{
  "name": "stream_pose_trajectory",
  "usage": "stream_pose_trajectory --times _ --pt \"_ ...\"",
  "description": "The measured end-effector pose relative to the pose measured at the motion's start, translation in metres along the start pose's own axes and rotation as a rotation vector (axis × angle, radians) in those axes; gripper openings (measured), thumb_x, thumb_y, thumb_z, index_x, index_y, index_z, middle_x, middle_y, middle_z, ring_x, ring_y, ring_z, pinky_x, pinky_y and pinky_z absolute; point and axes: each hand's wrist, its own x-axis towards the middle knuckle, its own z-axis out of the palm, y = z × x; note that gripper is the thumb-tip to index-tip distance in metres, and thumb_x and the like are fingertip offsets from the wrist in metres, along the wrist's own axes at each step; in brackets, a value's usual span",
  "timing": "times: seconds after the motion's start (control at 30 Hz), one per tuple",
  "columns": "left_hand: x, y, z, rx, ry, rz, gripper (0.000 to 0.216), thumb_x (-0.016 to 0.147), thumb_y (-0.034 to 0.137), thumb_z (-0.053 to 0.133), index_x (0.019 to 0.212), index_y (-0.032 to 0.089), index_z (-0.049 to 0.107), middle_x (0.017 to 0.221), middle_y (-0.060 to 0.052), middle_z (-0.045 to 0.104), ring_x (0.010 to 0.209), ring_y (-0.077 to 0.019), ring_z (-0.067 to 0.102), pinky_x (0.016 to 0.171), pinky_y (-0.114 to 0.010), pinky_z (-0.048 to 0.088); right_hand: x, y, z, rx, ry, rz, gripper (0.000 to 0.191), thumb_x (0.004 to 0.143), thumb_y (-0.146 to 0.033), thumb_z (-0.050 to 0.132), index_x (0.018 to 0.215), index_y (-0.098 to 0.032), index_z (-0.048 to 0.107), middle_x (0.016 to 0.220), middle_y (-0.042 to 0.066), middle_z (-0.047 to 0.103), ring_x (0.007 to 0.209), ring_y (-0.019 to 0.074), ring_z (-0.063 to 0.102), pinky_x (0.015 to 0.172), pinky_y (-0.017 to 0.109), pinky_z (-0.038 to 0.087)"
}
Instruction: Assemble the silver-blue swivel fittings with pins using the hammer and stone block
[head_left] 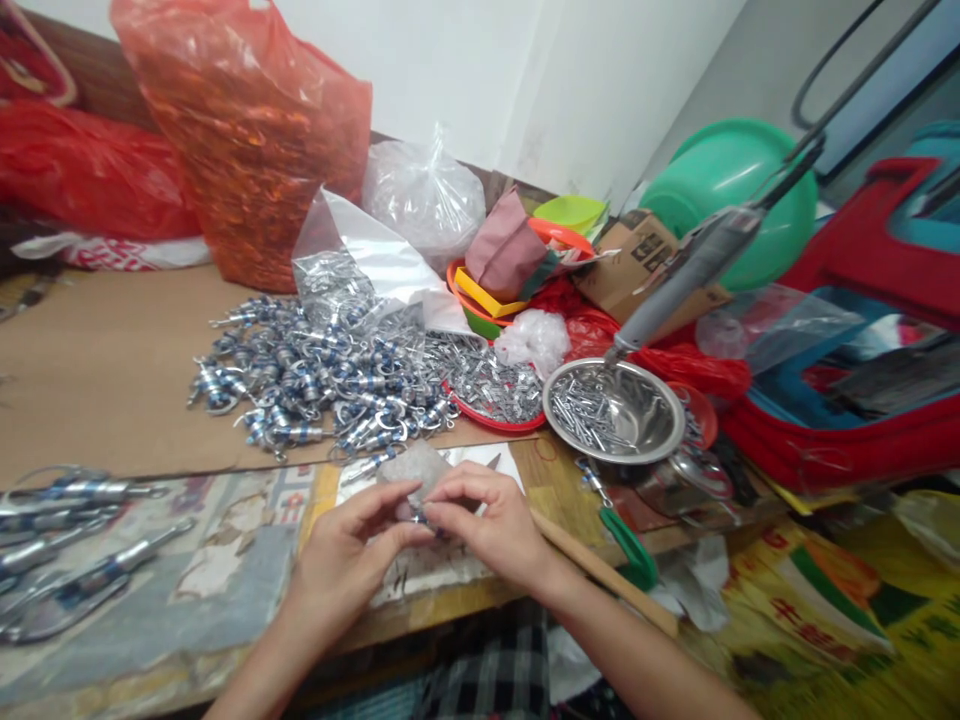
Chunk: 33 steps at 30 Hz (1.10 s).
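Note:
My left hand and my right hand meet at the front of the bench. Their fingertips pinch a small metal piece with a dark blue part, mostly hidden by the fingers. Just behind them lies a grey stone-like block on white paper. Beyond is a heap of shiny metal hook fittings with blue bands. To its right, a red tray holds small silver metal pieces. A steel bowl holds thin metal pins.
Larger hook fittings lie at the left. A wooden handle sticks out past the bench edge beside my right forearm. A grey tool on a rod hangs over the bowl. Red bags and a green basin stand behind.

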Motion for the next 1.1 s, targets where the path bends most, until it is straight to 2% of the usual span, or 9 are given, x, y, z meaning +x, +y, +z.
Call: stream_pose_trajectory --times 0.2,0.3,0.37,0.47,0.53,0.6,0.8,0.97,1.1 --pt "-0.005 0.007 -0.005 0.104 -0.053 0.149 0.012 0.065 0.020 0.064 0.072 0.024 0.073 0.070 -0.001 0.069 0.070 -0.0176 0.062 0.066 -0.025 0.046 -0.006 0.003 0.002 0.093 -0.001 0.041 0.003 0.068 -0.017 0.063 0.067 -0.017 0.065 0.067 0.000 0.060 0.066 0.0119 0.055 0.063 0.023 0.044" --pt "-0.006 0.010 -0.006 0.080 -0.088 0.156 0.011 0.067 0.021 0.063 0.070 0.024 0.073 0.067 -0.002 0.067 0.067 -0.0169 0.061 0.062 -0.024 0.045 -0.010 0.001 0.000 0.037 -0.011 -0.021 0.006 0.073 -0.021 0.060 0.070 -0.017 0.065 0.070 0.001 0.060 0.068 0.0123 0.056 0.064 0.023 0.046" --pt "-0.006 0.012 -0.006 0.027 -0.081 0.120 0.009 0.066 0.022 0.064 0.068 0.024 0.073 0.067 -0.001 0.067 0.067 -0.0168 0.060 0.063 -0.024 0.045 -0.016 0.001 -0.002 -0.061 0.009 -0.152 0.010 0.074 -0.023 0.060 0.081 -0.017 0.064 0.078 0.004 0.061 0.076 0.0143 0.057 0.069 0.026 0.047" --pt "-0.005 0.018 -0.007 -0.024 -0.069 0.046 0.007 0.065 0.024 0.065 0.064 0.021 0.070 0.067 -0.001 0.066 0.067 -0.0168 0.060 0.063 -0.024 0.045 -0.024 0.007 -0.007 -0.316 -0.005 -0.485 0.024 0.076 -0.016 0.057 0.100 -0.016 0.058 0.093 0.008 0.060 0.086 0.0159 0.057 0.074 0.028 0.048" --pt "-0.005 0.022 -0.008 0.018 -0.096 0.041 0.009 0.066 0.026 0.064 0.063 0.020 0.069 0.066 -0.001 0.066 0.066 -0.0169 0.059 0.063 -0.025 0.044 -0.027 0.012 -0.012 -0.481 -0.050 -0.698 0.026 0.079 -0.009 0.050 0.103 -0.015 0.056 0.095 0.010 0.061 0.089 0.0159 0.057 0.073 0.027 0.049" --pt "-0.005 0.026 -0.009 0.089 -0.137 0.085 0.012 0.068 0.028 0.062 0.062 0.020 0.068 0.066 -0.002 0.064 0.067 -0.0169 0.059 0.063 -0.025 0.043 -0.027 0.016 -0.017 -0.584 -0.074 -0.813 0.026 0.081 -0.007 0.046 0.103 -0.014 0.056 0.095 0.011 0.062 0.093 0.0163 0.056 0.073 0.027 0.049" --pt "-0.003 0.026 -0.011 0.182 -0.137 0.213 0.012 0.070 0.028 0.060 0.062 0.022 0.067 0.073 -0.002 0.064 0.074 -0.0176 0.059 0.069 -0.025 0.043 -0.020 0.010 -0.022 -0.663 -0.047 -0.890 0.022 0.084 -0.011 0.044 0.101 -0.013 0.057 0.093 0.011 0.064 0.096 0.0174 0.057 0.075 0.030 0.050" --pt "-0.004 0.023 -0.009 0.211 -0.081 0.215 0.011 0.069 0.027 0.060 0.063 0.022 0.068 0.080 -0.003 0.067 0.080 -0.0192 0.060 0.074 -0.026 0.044 -0.020 0.005 -0.024 -0.698 -0.098 -0.923 0.021 0.083 -0.009 0.044 0.098 -0.009 0.058 0.094 0.013 0.065 0.097 0.0198 0.056 0.076 0.032 0.051" --pt "-0.004 0.023 -0.010 0.208 -0.102 0.197 0.011 0.069 0.026 0.061 0.063 0.023 0.069 0.084 -0.003 0.068 0.083 -0.0200 0.060 0.077 -0.027 0.044 -0.022 0.007 -0.021 -0.662 -0.052 -0.865 0.022 0.082 -0.010 0.043 0.094 -0.011 0.061 0.092 0.012 0.066 0.088 0.0179 0.060 0.072 0.029 0.052"
